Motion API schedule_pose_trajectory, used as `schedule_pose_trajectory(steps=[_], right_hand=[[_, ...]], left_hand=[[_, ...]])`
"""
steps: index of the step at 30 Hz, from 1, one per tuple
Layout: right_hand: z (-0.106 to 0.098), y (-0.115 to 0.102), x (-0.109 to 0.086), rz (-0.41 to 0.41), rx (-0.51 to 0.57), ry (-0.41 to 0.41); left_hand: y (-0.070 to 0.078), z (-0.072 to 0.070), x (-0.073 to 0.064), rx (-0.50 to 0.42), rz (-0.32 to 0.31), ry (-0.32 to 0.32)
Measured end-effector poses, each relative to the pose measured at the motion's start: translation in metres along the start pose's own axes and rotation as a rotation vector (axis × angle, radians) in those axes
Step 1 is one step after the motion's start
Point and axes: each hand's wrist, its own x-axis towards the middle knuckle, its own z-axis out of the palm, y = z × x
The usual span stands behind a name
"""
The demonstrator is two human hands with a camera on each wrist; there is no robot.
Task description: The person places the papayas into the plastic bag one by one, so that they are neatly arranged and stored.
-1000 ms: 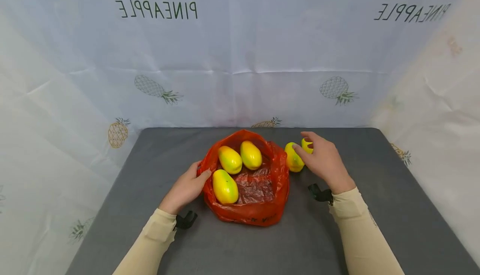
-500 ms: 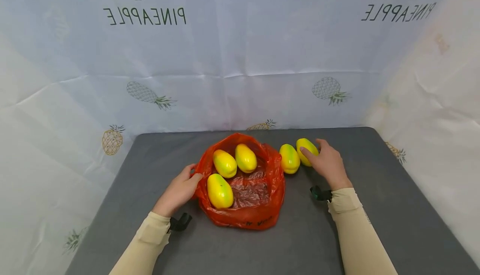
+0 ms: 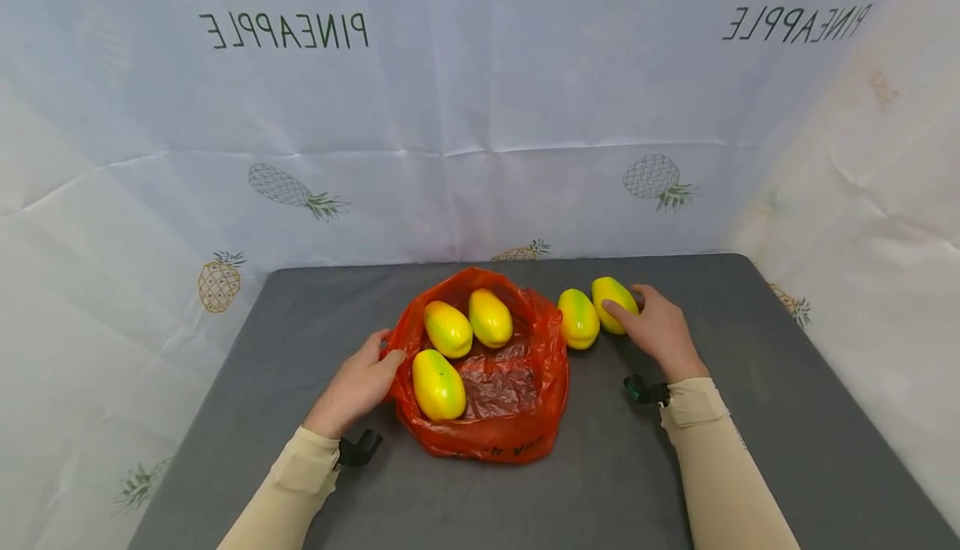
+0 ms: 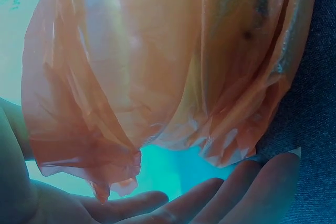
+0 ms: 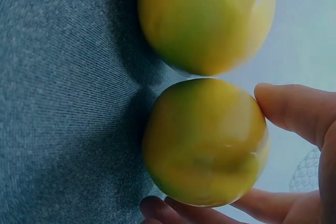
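1. Right hand point(image 3: 660, 329), in the head view, grasps the far fruit point(image 3: 613, 303), which lies on the counter point(image 3: 420, 504) to the right of the bag point(image 3: 480, 437). The near fruit point(image 3: 578, 318) sits between it and the bag. The left hand point(image 3: 356, 387) holds the bag's left rim, thumb over the edge; three fruits point(image 3: 438, 385) point(image 3: 447, 329) point(image 3: 491, 318) lie inside the bag. The step seems to be getting a sure hold, best done without nudging the near fruit.

2. Also in the head view, the cloth point(image 3: 450, 100) behind the bag reads "PINEAPPLE" twice, mirrored, with pineapple drawings. Dark print on the bag's front is too crumpled to read.

3. Left wrist view: thin film passes in front of the thumb, and a gap shows between the bag's lower edge and some fingers. That hold looks loose; a firmer pinch would probably keep the bag's mouth wide. Small lettering beyond the bag, upper left, is too blurred to read.

4. Right wrist view: thumb on one side of the far fruit, fingers round the other. Its shiny skin may slip, so even pressure seems wise. No label shows on either fruit.
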Motion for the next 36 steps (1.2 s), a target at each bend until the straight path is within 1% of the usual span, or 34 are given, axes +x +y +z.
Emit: schedule_pose_trajectory(steps=[6,13,20,24,27,31,36], right_hand=[[-0.001,-0.001,0.001,-0.008,-0.009,-0.002],[-0.011,-0.003,-0.003,0.003,-0.015,0.011],[-0.019,-0.011,-0.010,-0.033,-0.020,0.032],[-0.023,-0.021,-0.019,-0.057,-0.017,0.035],[-0.025,-0.033,-0.027,-0.081,-0.009,0.036],[-0.026,-0.050,-0.037,-0.132,-0.017,0.035],[-0.020,-0.069,-0.050,-0.208,-0.030,0.026]], left_hand=[[0.001,-0.003,0.000,-0.005,0.002,0.001],[0.003,-0.004,0.000,-0.012,-0.003,-0.003],[0.003,-0.003,0.000,0.003,-0.010,-0.008],[0.002,-0.002,0.000,0.006,-0.009,-0.010],[0.002,-0.002,0.000,0.011,-0.014,-0.006],[0.001,-0.001,0.000,0.016,-0.020,0.003],[0.003,-0.001,0.002,0.013,-0.017,0.011]])
